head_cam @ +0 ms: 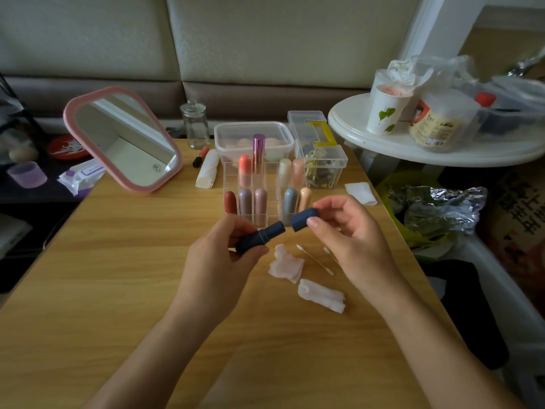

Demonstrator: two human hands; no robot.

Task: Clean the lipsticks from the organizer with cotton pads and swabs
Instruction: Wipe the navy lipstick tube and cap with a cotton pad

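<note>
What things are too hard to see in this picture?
Head view:
- Colour inside the navy lipstick tube: its open end points sideways, and the left hand wraps its base.
- The second cotton swab: mostly behind the right hand holding the cap.
- Writing on the jar label: too small, blurry.

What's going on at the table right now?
A person's left hand grips a dark blue lipstick tube and the right hand pinches its cap. The two parts are apart, just in front of the clear organizer. Other lipsticks stand in the organizer. Crumpled cotton pads and swabs lie on the wooden table near the hands.
</note>
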